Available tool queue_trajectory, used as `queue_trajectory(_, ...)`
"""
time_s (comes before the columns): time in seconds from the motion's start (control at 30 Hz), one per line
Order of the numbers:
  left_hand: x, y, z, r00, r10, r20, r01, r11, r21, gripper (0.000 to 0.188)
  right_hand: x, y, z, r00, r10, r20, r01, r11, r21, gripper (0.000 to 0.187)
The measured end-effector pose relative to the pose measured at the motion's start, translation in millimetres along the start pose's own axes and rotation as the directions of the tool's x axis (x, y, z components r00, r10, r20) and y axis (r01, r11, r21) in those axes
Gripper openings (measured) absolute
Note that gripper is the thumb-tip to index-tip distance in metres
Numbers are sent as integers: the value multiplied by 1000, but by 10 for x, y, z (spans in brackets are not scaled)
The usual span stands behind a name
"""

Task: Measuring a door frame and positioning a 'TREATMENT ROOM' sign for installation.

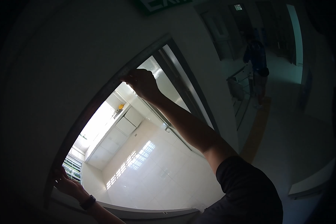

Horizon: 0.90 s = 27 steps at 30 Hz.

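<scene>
My right arm stretches up across the doorway, and my right hand [142, 83] is closed at the dark door frame [89, 112]. Its fingers are pinched together against the edge; what they hold, if anything, is too dark to make out. Lower down the same frame, at the left, my left hand [69, 185] is raised with its fingers curled in at the edge. Shadow hides its fingertips and anything in them. A dark watch [88, 202] sits on the left wrist.
Beyond the frame lies a bright tiled room with white cabinets [117, 130], a yellow object [121, 106] and a louvred window [72, 168]. A green sign [162, 4] hangs above. In the dim corridor at right, a person [256, 59] stands beside a metal trolley [240, 87].
</scene>
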State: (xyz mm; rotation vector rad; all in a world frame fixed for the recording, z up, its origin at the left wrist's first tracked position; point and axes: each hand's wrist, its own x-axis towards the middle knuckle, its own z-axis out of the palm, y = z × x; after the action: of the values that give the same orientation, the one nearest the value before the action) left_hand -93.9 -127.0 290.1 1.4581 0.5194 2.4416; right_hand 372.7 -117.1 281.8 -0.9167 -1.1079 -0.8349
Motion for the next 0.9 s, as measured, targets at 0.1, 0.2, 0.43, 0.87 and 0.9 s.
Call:
queue_trajectory(0.1, 108, -17, -144, 999, -18, 47, 14, 996, 86, 44, 13, -75, 22, 999, 33, -15, -32, 996, 88, 23)
queue_trajectory(0.2, 185, -46, -229, 995, 24, 95, -36, 991, 130, 44, 13, -170, 0, 948, 286, 142, -319, 868, 382, 24)
queue_trajectory(0.43, 276, 97, -253, 983, -66, 174, -38, 845, 533, 48, -15, -25, -9, 905, 375, 200, -422, 731, 536, 26)
queue_trajectory(0.87, 110, 2, 2, 965, 187, 184, -260, 773, 579, 33, -6, 45, -62, 774, 515, 367, -626, 538, 565, 29)
queue_trajectory(0.9, 153, -82, 28, 816, 447, 367, -562, 464, 685, 30, 41, 119, -164, 725, 565, 394, -688, 573, 446, 32)
